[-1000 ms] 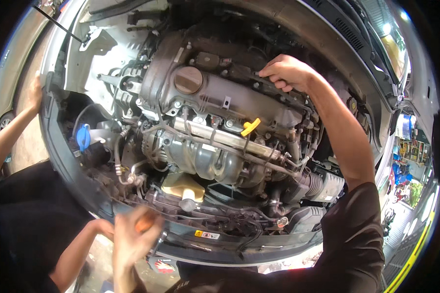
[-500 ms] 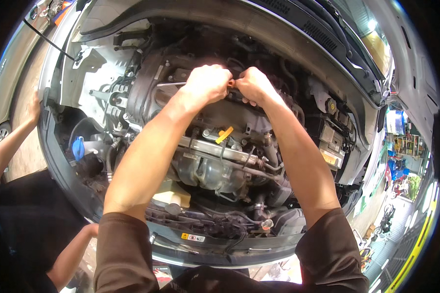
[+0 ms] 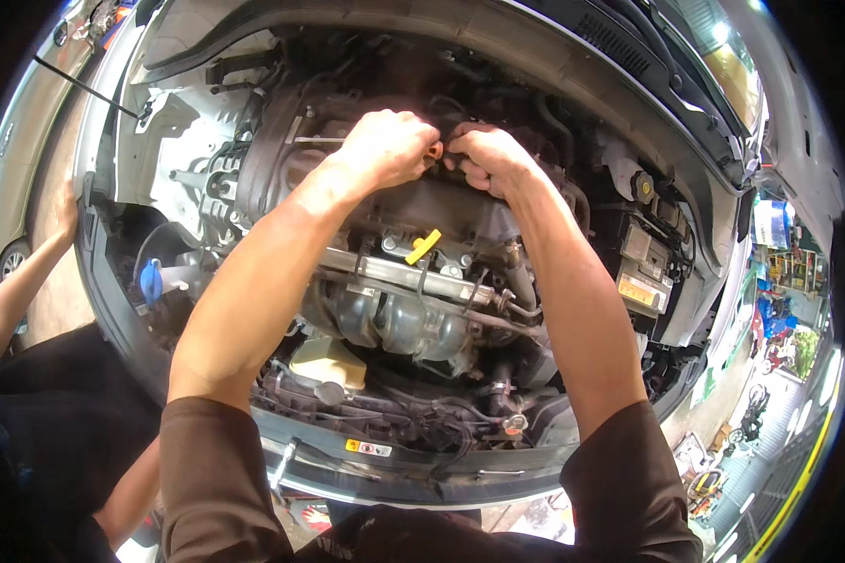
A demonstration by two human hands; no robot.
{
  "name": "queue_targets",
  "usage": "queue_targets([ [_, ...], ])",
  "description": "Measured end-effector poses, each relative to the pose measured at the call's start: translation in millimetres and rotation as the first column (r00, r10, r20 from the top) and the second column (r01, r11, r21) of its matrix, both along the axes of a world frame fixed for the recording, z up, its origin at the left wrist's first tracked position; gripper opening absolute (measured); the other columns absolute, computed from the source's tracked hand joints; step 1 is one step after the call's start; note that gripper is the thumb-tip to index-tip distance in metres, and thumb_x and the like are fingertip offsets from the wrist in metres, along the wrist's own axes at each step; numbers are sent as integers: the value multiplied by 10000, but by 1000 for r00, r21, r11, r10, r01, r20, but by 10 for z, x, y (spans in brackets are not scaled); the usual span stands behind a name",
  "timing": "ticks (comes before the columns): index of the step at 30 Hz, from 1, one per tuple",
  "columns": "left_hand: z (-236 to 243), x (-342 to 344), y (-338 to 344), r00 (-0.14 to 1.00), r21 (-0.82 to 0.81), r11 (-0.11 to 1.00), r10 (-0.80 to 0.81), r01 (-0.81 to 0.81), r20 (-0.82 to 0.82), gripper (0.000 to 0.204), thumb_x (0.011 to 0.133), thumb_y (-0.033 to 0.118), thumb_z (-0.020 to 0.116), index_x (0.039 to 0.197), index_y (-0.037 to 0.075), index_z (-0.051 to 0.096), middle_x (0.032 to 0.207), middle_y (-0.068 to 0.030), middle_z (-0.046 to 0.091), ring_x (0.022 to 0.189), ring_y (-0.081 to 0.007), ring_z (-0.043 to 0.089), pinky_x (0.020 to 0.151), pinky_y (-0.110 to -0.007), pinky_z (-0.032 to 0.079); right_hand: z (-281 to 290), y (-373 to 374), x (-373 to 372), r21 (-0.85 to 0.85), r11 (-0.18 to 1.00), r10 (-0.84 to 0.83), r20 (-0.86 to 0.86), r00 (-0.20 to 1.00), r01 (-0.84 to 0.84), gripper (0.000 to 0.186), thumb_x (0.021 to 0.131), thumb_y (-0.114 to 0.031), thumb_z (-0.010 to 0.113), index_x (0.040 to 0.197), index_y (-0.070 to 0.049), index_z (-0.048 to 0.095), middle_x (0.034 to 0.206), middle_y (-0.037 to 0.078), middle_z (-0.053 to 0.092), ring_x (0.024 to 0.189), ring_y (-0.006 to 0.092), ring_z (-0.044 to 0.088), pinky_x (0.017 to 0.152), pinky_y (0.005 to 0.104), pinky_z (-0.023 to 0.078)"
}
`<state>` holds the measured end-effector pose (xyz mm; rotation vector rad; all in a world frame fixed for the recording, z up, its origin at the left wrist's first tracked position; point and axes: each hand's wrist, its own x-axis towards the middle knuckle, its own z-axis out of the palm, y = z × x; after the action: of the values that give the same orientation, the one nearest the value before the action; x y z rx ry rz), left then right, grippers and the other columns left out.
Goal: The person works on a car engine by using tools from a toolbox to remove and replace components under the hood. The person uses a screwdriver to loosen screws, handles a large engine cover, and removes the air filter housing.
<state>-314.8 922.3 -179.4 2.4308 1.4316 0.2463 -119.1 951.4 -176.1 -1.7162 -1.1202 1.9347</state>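
Over the far part of the engine (image 3: pixel 441 211), both of my hands are close together. My left hand (image 3: pixel 391 150) is closed round what looks like a screwdriver. Its thin metal shaft (image 3: pixel 319 140) sticks out to the left, and its orange handle end (image 3: pixel 434 150) shows by my thumb. My right hand (image 3: pixel 493 159) is just to the right, fingers curled and pinched together near the orange end. What those fingers hold, if anything, is too small and dark to make out. Nearer to me, a yellow dipstick handle (image 3: pixel 423 246) stands above the metal rail (image 3: pixel 408 273).
A blue cap (image 3: pixel 150 281) is at the left of the engine bay, a battery (image 3: pixel 643 272) at the right. A pale yellow reservoir (image 3: pixel 329 364) lies nearer. At the left, another person's arm (image 3: pixel 42 258) reaches to the car's edge. The raised hood (image 3: pixel 789 122) is at the right.
My hands have drawn slightly apart, leaving a small gap at the orange handle end. The view has shifted a little, and the screwdriver shaft lies a bit farther from me.
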Motion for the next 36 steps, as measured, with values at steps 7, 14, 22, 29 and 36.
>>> queue_targets([
  [7, -169, -47, -83, 997, 117, 992, -56, 49, 52, 185, 951, 262, 665, 959, 93, 740, 921, -153, 757, 902, -368, 740, 776, -486, 593, -136, -228, -82, 181, 983, -18, -54, 998, 28, 181, 958, -70, 576, 1077, 25, 674, 737, 69, 605, 405, 100, 399, 364, 296, 286],
  [14, -188, -54, -45, 999, 93, 995, -28, 24, 40, 167, 892, 254, 717, 965, 111, 762, 954, -145, 779, 970, -329, 758, 849, -462, 611, -131, -133, -56, 186, 980, -53, -71, 996, 65, 351, 932, -50, 619, 1275, 7, 665, 749, 104, 636, 417, 93, 413, 354, 274, 287],
  [22, -35, 38, -126, 995, 67, 998, -7, 0, 102, 201, 858, 174, 729, 1038, 186, 819, 1021, -139, 787, 917, -319, 775, 839, -448, 623, 3, -254, -133, 409, 912, -65, 158, 985, -5, 311, 963, -96, 621, 1250, 5, 684, 768, 64, 681, 414, 72, 437, 376, 264, 361],
  [29, -143, -481, -613, 942, 371, 905, 83, -208, 326, 94, 936, 214, 700, 981, 132, 712, 1051, -84, 757, 814, -320, 769, 696, -455, 633, -7, -338, -213, 622, 631, -377, 768, 518, -463, 326, 948, -253, 712, 1210, -60, 736, 1085, 243, 762, 1004, 381, 751, 904, 469, 585],
  [36, 358, -1299, -730, 870, 230, 839, 483, -493, 103, 180, 963, 240, 722, 1066, 94, 711, 1009, -80, 762, 904, -292, 759, 792, -418, 607, 49, -9, -524, 569, 651, 163, 541, 825, -502, 312, 952, -268, 679, 1008, 24, 773, 956, 218, 769, 887, 332, 742, 825, 422, 567],
])
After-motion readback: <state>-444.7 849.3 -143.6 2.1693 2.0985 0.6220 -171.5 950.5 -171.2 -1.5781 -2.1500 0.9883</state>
